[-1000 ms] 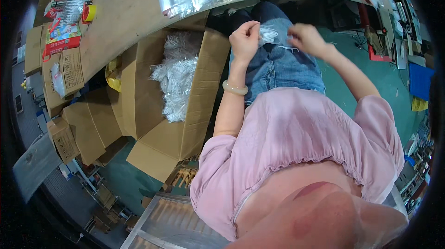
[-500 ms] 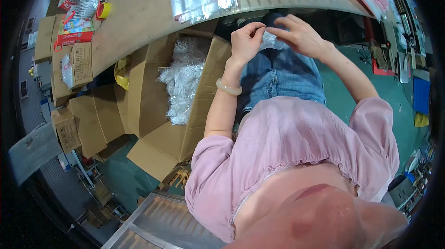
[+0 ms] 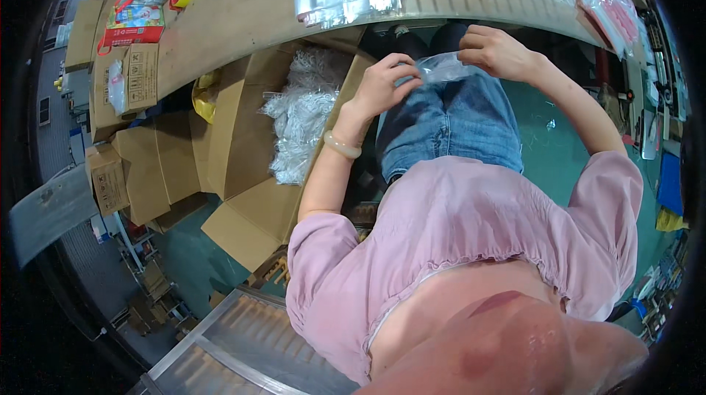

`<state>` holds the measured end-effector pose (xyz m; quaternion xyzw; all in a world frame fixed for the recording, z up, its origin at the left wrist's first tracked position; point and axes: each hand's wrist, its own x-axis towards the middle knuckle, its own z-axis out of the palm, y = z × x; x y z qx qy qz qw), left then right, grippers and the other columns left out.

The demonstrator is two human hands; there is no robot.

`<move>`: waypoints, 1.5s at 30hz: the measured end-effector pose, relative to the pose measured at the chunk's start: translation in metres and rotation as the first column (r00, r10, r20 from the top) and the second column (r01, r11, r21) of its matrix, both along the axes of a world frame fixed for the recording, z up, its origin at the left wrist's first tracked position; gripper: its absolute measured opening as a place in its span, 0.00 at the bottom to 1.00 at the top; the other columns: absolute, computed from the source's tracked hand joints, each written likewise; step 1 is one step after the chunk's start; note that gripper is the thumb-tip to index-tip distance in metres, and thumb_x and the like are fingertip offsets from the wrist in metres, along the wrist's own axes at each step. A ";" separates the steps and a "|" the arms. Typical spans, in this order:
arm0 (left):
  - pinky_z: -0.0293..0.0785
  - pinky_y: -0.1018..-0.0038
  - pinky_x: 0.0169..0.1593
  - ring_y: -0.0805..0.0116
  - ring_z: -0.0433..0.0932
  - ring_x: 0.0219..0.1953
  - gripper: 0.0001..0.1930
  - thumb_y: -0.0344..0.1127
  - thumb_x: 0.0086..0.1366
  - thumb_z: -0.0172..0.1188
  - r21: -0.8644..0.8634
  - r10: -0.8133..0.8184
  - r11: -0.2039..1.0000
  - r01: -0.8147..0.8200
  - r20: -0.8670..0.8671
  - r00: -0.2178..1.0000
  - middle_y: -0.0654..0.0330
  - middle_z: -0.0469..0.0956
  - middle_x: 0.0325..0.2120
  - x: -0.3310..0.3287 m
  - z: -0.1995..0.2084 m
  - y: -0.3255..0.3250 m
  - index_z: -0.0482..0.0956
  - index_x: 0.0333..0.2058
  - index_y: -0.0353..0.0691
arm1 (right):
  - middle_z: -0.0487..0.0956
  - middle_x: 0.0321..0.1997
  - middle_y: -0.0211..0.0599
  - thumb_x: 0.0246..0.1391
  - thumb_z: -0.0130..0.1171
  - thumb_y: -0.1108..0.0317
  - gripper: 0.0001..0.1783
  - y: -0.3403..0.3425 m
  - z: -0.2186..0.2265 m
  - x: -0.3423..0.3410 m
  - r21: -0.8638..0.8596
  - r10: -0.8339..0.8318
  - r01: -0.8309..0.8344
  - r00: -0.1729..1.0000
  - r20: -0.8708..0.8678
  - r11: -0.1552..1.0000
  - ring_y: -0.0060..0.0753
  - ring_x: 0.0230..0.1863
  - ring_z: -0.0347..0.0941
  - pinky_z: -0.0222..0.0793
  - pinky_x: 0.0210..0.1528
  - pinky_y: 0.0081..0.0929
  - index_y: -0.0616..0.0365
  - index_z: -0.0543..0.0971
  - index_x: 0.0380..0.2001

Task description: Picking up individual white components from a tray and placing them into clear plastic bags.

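The left hand [image 3: 386,84] is holding thumb and forefinger bent at the left end of a clear plastic bag [image 3: 441,68]; the right hand [image 3: 498,54] is holding its fingers curled over the right end. Whether either is pinching the bag cannot be told. The bag is spanning the gap between them, above blue jeans [image 3: 450,123].

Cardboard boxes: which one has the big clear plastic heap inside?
The large open box, nearest the left hand; it alone shows a clear plastic heap inside.
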<state>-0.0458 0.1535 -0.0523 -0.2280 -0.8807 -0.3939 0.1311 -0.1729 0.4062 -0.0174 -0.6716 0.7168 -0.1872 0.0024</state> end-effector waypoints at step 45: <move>0.75 0.79 0.30 0.76 0.77 0.24 0.06 0.32 0.67 0.51 0.376 0.357 0.713 -0.592 0.532 0.768 0.60 0.80 0.24 0.069 0.010 -0.030 0.72 0.33 0.36 | 0.68 0.29 0.40 0.53 0.50 0.71 0.04 -0.050 -0.045 0.043 0.029 -0.190 0.213 0.794 0.577 0.977 0.42 0.35 0.62 0.60 0.39 0.33 0.60 0.68 0.28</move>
